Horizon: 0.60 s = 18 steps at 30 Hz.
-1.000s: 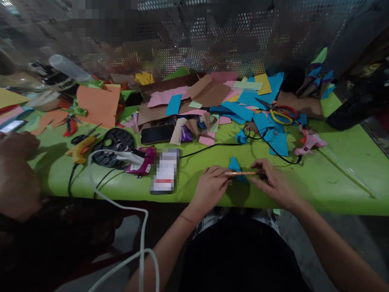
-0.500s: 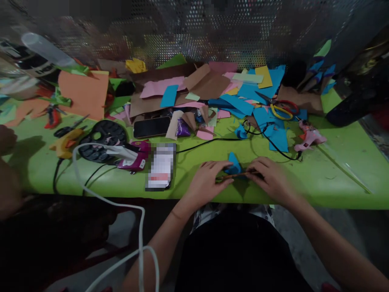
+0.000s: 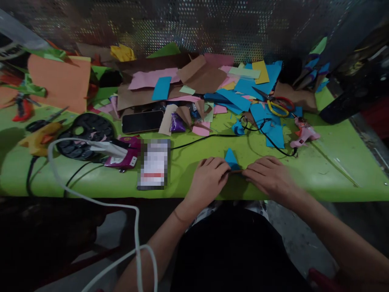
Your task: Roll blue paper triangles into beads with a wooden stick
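Near the front edge of the table, my left hand [image 3: 209,178] and my right hand [image 3: 269,176] pinch a thin brown strip or paper edge [image 3: 236,172] from its two ends. A pointed piece of blue paper [image 3: 231,158] rises just behind that brown edge, between my hands. Whether the blue and brown parts are joined cannot be made out. My fingertips are curled over and partly hide what they grip. A small crumpled blue paper piece [image 3: 238,127] lies farther back, beside a black cable.
Red-and-yellow scissors [image 3: 278,106] rest on blue paper scraps at the back. A pink glue gun [image 3: 304,136] lies right, a yellow one [image 3: 41,138] left. A lit phone [image 3: 154,164], a dark phone [image 3: 142,121], a purple power strip [image 3: 124,156] and a white cable [image 3: 91,198] lie left.
The view has shifted slightly right. My hands have turned, with fingers now folded down over the brown edge's ends, so less of it shows. Another person's arm at the left has left view.
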Motion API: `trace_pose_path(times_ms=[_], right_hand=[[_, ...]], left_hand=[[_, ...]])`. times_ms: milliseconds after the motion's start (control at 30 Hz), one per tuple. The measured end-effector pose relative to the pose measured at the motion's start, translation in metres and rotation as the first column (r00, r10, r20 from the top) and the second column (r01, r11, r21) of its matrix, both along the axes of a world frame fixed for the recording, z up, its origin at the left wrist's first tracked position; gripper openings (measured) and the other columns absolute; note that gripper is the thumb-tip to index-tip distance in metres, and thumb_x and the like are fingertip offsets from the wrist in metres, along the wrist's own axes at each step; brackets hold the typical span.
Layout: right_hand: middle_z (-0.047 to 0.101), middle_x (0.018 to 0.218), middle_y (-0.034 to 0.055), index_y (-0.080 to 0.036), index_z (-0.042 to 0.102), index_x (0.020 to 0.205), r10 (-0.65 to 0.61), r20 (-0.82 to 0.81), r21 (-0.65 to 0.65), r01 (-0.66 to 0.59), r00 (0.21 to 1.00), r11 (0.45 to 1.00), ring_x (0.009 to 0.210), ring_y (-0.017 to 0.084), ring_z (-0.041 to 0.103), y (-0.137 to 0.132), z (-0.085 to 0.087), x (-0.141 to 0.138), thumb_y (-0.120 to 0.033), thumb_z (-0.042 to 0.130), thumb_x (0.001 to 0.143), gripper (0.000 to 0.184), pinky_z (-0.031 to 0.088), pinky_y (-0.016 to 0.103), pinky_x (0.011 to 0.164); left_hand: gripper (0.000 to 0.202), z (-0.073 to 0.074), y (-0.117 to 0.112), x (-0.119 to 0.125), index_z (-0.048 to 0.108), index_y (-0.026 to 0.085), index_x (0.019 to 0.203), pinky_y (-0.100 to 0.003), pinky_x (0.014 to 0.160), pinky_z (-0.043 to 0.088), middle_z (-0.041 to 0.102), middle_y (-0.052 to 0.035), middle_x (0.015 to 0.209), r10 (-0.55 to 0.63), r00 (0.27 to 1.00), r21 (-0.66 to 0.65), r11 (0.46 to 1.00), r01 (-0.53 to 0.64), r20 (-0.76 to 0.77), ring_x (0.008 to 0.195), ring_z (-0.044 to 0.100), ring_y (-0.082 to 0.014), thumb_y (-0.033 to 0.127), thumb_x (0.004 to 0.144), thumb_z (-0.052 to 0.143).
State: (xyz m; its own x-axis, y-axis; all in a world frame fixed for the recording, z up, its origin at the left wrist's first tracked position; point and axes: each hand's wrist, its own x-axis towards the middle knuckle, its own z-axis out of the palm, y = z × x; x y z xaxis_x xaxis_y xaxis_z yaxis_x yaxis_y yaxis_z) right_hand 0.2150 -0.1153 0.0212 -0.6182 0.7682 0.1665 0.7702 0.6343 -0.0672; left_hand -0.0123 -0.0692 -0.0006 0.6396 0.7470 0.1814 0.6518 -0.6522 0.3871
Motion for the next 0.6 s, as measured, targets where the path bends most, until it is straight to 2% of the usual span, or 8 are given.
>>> trace_pose_path(times_ms=[167,267,467,600], right_hand=[[0.072,0.099,0.0064,-0.022,0.067,0.107,0.054,0.110,0.064,-0.061,0.992,0.996,0.089,0.022,0.059,0.003,0.001,0.001,-0.012,0.050,0.094,0.024,0.040,0.038,0.082],[0.072,0.096,0.0064,-0.021,0.068,0.105,0.075,0.145,0.109,-0.091,0.987,0.990,0.087,0.021,0.059,0.003,0.002,0.000,-0.010,0.047,0.095,0.025,0.040,0.037,0.081],[0.073,0.090,0.0054,-0.017,0.068,0.098,0.111,0.107,0.237,-0.134,0.988,0.962,0.080,0.019,0.057,0.005,-0.001,0.000,-0.009,0.050,0.094,0.021,0.038,0.035,0.077],[0.071,0.087,0.0047,-0.016,0.067,0.097,0.075,0.088,0.238,-0.094,0.993,0.967,0.080,0.020,0.056,0.005,-0.009,-0.002,-0.011,0.056,0.092,0.013,0.038,0.035,0.076]], left_hand=[[0.026,0.000,-0.003,0.005,0.066,0.030,0.110,-0.039,0.083,0.043,0.065,-0.0050,0.102,0.011,0.998,0.071,0.997,-0.006,-0.057,0.094,0.057,-0.0235,0.018,0.092,0.051],[0.027,-0.001,-0.004,0.006,0.067,0.030,0.110,-0.040,0.083,0.044,0.063,-0.0062,0.102,0.000,0.997,0.098,0.995,0.007,-0.072,0.094,0.056,-0.0242,0.017,0.092,0.051],[0.027,-0.003,-0.005,0.007,0.066,0.030,0.111,-0.040,0.082,0.045,0.062,-0.0069,0.102,-0.006,0.994,0.149,0.989,0.023,-0.110,0.096,0.055,-0.0243,0.018,0.093,0.049],[0.028,-0.004,-0.006,0.007,0.064,0.030,0.113,-0.041,0.083,0.045,0.063,-0.0068,0.111,-0.021,0.991,0.172,0.984,0.043,-0.131,0.098,0.055,-0.0247,0.019,0.094,0.048]])
